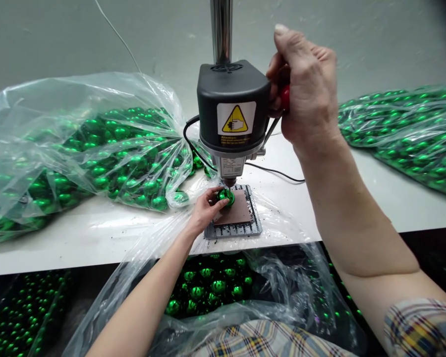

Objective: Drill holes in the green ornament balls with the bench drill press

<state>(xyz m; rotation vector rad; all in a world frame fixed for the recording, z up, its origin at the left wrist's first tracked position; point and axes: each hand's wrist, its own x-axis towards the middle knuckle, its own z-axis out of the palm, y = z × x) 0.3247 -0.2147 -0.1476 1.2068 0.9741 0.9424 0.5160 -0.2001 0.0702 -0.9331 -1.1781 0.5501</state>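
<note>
Hands are both at the drill press [233, 106]: the left hand [208, 208], fingers partly curled, pinches a shiny green ball [226, 197] between thumb and fingertips, while the right hand [306, 87] is closed around the red knob [285, 97] of the lever, to the right of the black housing. The ball sits directly under the drill chuck, on a brown board [238, 208] that lies on the machine's grey base plate [251, 229]; dark flecks are scattered over the plate and onto the white tabletop [107, 233]. A warning label [236, 118] with a yellow triangle faces front on the housing. To the left lies a large clear bag [107, 148] full of green balls, and at the far right another bag [405, 134] of them. Nearer, below the tabletop's edge, more green balls [211, 285] lie within an open clear plastic bag [293, 282].
</note>
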